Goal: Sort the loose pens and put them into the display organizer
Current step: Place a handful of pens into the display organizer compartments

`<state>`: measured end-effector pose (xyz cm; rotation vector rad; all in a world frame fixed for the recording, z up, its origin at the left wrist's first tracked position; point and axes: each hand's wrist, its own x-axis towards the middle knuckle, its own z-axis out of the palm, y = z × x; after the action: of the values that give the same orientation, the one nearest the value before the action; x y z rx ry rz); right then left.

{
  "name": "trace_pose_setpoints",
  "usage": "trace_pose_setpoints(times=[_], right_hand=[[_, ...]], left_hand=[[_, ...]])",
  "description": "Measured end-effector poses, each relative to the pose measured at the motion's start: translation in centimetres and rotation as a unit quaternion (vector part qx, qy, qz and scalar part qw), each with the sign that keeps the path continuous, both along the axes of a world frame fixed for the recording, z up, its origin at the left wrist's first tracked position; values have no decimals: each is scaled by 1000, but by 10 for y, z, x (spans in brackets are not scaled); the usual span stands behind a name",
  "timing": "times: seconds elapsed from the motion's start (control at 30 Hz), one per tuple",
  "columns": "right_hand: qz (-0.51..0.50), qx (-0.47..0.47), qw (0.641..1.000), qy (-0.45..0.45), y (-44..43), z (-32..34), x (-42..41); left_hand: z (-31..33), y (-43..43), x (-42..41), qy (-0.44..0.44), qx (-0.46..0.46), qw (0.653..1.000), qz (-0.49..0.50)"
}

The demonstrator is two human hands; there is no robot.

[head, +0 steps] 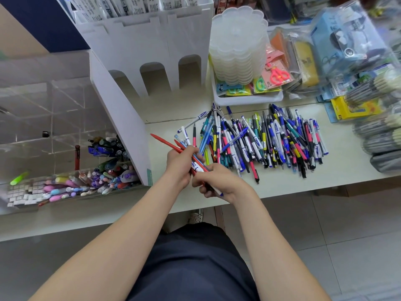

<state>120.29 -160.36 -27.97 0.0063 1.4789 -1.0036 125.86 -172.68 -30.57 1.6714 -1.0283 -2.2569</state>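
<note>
- Pens, unsorted stock: loose pens, a criss-crossed heap of ballpoints with blue, white, black and pink barrels, on the right half of the tabletop, reaching toward its front edge.
- Handling, as judged: light, stiff, smooth plastic barrels that are likely to roll and slip against each other. Best taken mid-barrel, several laid parallel.
- Bundle: red pens with at least one white-and-blue pen, held over the tabletop's front edge just left of the heap.
- Left hand: fingers wrapped round the middle of the bundle.
- Right hand: fingers curled round the bundle's lower end.
- Display organizer: clear acrylic, divided into compartments, at the left end of the tabletop.
  - Front compartment: pastel pens.
  - Compartment behind it, against the white divider: dark and blue pens.
  - Beside that: a single dark red pen, standing upright.
- White tray: behind the heap, holding a stack of translucent scalloped dishes and carded scissors.
</note>
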Motion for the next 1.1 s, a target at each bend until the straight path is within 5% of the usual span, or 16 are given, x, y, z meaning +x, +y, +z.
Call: trace_pose_setpoints(times=[0.1, 0.33, 0.6, 0.67, 0.77, 0.8, 1.0, 1.1], right_hand=[[-195, -49, 968, -149, 14, 1, -4], [-466, -54, 846, -253, -7, 10, 28], [-519, -262, 758, -295, -36, 48, 26], [-510, -256, 772, -279, -36, 51, 25], [-436, -81, 888, -117, -27, 41, 22], [-431, -30, 900, -59, -23, 41, 19], [-341, -233, 893, 178, -16, 77, -14], [-269, -244, 902, 234, -19, 88, -14]], left_hand=[[14, -5, -9, 14, -64, 997, 30], [63, 15, -21, 53, -239, 970, -9], [95, 46, -8, 122, -342, 921, -142], [98, 41, -9, 114, -341, 918, -169], [103, 27, -7, 93, -330, 913, -219], [105, 21, -4, 94, -322, 911, -239], [122, -1, 26, 124, -241, 877, -397], [125, -2, 34, 131, -184, 875, -428]])
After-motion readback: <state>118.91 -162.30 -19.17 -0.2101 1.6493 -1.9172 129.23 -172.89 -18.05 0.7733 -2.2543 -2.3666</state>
